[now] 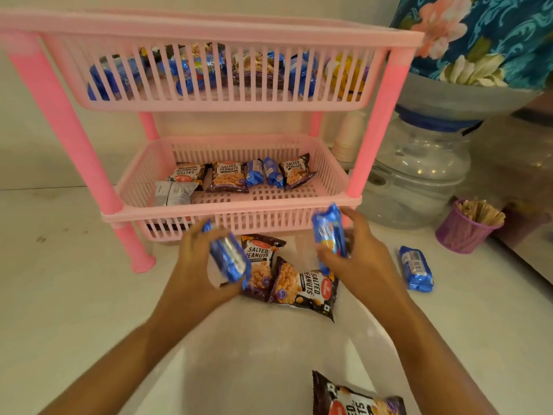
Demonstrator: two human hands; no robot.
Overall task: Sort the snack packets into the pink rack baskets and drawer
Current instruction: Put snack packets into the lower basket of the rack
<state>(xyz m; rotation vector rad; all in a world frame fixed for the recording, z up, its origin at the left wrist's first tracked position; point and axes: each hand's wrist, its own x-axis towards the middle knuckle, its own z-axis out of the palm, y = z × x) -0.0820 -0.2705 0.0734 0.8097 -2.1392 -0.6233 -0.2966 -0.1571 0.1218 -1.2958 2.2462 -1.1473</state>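
Note:
A pink two-tier rack stands on the white floor. Its top basket holds several blue and yellow packets. The lower basket holds salted peanut packets, two blue biscuit packets and a silver packet. My left hand grips a blue biscuit packet just in front of the lower basket. My right hand holds another blue biscuit packet upright near the basket's front right. Two salted peanut packets lie on the floor between my hands. A third peanut packet lies at the bottom edge.
One loose blue biscuit packet lies on the floor to the right. A clear water jar stands right of the rack, with a purple cup of wooden sticks beside it. A person in floral cloth is at top right.

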